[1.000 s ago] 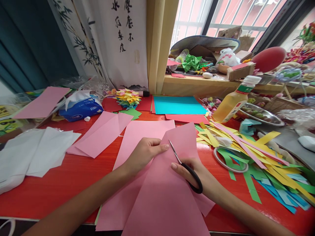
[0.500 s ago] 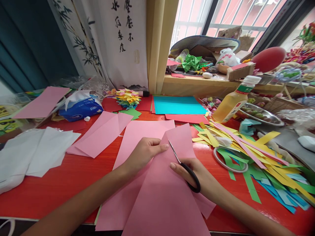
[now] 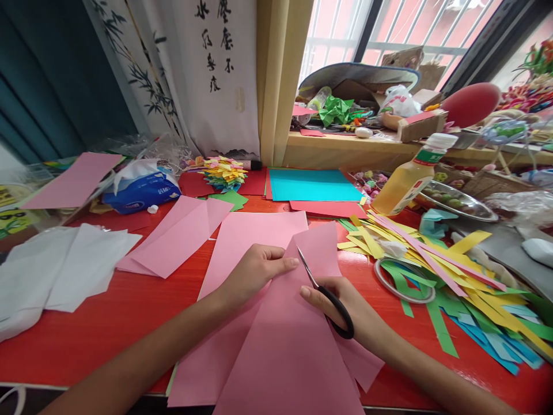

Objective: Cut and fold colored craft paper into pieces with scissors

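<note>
My left hand (image 3: pixel 259 269) pinches the pink sheet (image 3: pixel 289 346), over a pink stack (image 3: pixel 242 245) on the red table (image 3: pixel 86 328). My right hand (image 3: pixel 362 311) grips black-handled scissors (image 3: pixel 325 292), one blade atop; the other seems hidden beneath.

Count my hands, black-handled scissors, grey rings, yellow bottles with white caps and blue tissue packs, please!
Hands: 2, left hand and right hand
Black-handled scissors: 1
Grey ring: 1
Yellow bottle: 1
Blue tissue pack: 1
Total: 6
</note>
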Tool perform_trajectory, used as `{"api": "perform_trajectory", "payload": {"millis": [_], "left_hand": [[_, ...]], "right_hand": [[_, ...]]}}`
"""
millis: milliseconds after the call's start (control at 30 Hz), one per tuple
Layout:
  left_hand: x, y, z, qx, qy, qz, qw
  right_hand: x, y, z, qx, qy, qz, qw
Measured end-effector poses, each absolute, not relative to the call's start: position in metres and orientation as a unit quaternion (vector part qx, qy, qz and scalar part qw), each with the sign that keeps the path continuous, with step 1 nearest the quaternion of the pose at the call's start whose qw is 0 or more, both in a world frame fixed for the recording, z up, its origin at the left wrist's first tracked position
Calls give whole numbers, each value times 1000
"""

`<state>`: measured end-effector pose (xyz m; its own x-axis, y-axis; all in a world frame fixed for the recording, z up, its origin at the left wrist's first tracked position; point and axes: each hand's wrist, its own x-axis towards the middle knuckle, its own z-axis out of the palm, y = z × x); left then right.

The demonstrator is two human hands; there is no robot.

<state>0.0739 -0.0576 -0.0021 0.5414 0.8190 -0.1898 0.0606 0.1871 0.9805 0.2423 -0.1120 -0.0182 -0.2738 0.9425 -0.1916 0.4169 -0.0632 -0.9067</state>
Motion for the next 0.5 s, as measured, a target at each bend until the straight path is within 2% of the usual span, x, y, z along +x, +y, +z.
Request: {"api": "perform_trajectory", "payload": {"millis": [500], "left_hand": [[75,-60,-3,550,368,280,696]], "right_hand": [[240,-112,-18,-546,-633,480,267]]}}
